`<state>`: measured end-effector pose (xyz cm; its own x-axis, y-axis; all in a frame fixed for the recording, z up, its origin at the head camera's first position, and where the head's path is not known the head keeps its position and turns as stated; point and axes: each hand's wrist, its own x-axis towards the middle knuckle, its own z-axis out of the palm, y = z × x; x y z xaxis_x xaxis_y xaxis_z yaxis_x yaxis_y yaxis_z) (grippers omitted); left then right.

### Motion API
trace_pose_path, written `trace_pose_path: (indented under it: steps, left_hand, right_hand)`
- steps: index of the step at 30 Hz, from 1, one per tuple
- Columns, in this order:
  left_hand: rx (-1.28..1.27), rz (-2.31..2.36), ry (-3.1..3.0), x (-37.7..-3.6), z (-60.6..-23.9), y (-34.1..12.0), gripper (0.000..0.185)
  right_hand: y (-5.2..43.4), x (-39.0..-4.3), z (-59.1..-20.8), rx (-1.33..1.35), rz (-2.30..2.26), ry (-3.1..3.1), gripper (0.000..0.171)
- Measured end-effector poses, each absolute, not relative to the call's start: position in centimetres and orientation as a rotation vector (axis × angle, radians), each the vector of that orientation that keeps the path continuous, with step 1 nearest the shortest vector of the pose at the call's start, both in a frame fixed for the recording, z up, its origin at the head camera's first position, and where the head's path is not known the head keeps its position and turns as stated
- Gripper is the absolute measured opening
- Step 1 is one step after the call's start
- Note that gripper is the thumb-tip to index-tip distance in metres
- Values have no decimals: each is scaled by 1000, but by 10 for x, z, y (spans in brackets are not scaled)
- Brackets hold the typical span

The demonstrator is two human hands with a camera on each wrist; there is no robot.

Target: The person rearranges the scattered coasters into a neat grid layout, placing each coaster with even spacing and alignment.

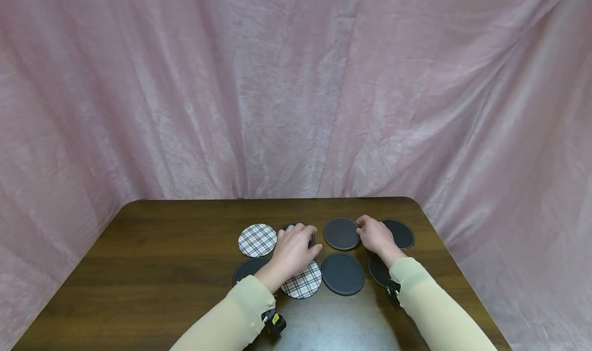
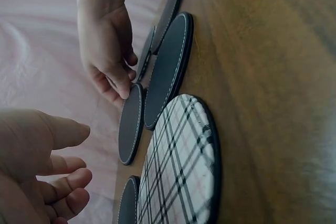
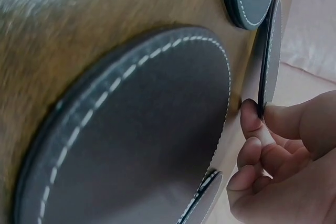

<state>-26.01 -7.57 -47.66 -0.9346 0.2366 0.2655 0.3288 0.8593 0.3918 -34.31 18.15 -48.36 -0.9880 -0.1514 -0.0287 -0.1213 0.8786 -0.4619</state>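
Right grip (image 1: pixel 375 236): thumb and finger pinching a black, round, stitched leather-look coaster (image 1: pixel 341 233) by its rim, just left of the grip. Left grip (image 1: pixel 294 247): relaxed, empty, near a white plaid round coaster (image 1: pixel 304 283). I'd favour a light pinch (rim only).

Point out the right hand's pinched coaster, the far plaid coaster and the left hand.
Pinched coaster (image 1: pixel 341 234): head view, middle of its face.
Far plaid coaster (image 1: pixel 257 240): head view, middle of its top.
Left hand (image 1: pixel 292 248): head view, back of hand.
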Motion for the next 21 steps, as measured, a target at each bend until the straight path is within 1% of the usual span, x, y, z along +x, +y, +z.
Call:
trace_pose_path:
  steps: [1, 7, 8, 13, 21]
  left_hand:
    - [-431, -642, -2833, -263, -476, -74, 42]
    - [-408, -591, -2898, -280, -475, -66, 48]
    - [-404, -579, -2913, -283, -475, -65, 50]
    - [-385, -543, -2975, -298, -478, -60, 53]
    - [-350, -497, -3030, -307, -483, -53, 54]
  right_hand:
    - [184, -349, -491, -217, -731, 2975, 28]
    - [181, -347, -490, -239, -716, 2991, 27]
    - [173, -337, -478, -207, -698, 2984, 25]
    - [167, -335, -479, -212, -733, 2992, 19]
    - [159, -333, -481, -191, -776, 2991, 16]
